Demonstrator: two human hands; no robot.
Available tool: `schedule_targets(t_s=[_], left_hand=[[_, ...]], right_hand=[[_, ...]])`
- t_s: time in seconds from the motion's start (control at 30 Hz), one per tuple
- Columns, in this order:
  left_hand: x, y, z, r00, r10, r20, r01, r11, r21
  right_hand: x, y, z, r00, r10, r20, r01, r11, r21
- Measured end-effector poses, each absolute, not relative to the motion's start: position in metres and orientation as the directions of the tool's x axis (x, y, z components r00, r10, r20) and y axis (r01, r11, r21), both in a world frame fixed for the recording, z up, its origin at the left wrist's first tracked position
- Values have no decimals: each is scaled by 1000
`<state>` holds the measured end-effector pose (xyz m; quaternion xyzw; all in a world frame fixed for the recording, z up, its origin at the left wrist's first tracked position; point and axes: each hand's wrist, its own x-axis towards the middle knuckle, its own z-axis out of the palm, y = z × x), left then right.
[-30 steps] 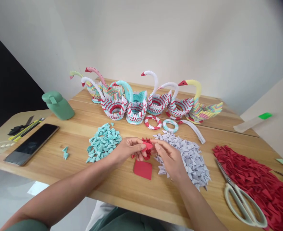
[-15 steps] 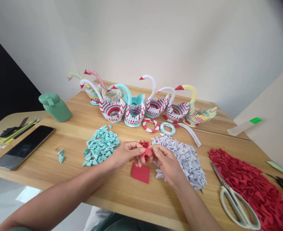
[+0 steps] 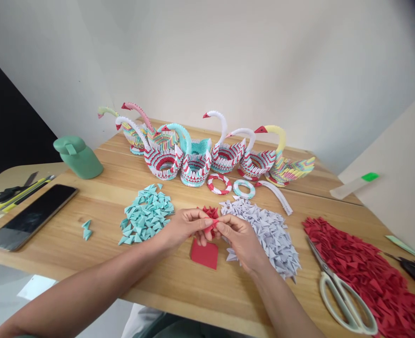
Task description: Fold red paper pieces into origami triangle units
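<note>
Between my two hands is a small folded piece of red paper point(image 3: 211, 225). My left hand point(image 3: 190, 226) pinches its left side, and my right hand point(image 3: 238, 234) pinches its right side with thumb and fingers. Flat on the table just below them lies a stack of red paper point(image 3: 204, 254). Behind my fingers shows a small pile of red folded pieces point(image 3: 209, 211), partly hidden. Teal folded pieces point(image 3: 146, 213) are heaped left of my hands, and a larger heap of pale lilac pieces point(image 3: 272, 234) lies beside my right hand.
Paper swans point(image 3: 196, 166) stand along the back, with two paper rings point(image 3: 219, 184) and a loose white neck point(image 3: 276, 195) in front. Scissors point(image 3: 344, 295) lie by a big red heap point(image 3: 369, 267) at right. A phone point(image 3: 31, 216) and green bottle point(image 3: 78, 157) are at left.
The camera view has shifted slightly. My hands stay together on the red paper, with the right thumb and fingers closed in nearer to the left ones.
</note>
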<state>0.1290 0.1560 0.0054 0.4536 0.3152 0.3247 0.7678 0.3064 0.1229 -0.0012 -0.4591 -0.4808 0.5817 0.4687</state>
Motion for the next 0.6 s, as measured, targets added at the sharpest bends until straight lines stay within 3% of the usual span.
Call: schedule_targets(t_s=[0.33,0.47,0.6], left_hand=[[132,153,8,473,875,-101,-146,190,971],[129,156,9,500,856,-136,-147,238,960],[127,157,12,531,825,-193,-184,335,924]], right_hand=[[302,122,4,-104,994,23,188,42,-981],[307,121,5,-108,991,78,240,102,-965],[311,122,7,-65,970,234,338,242,-909]])
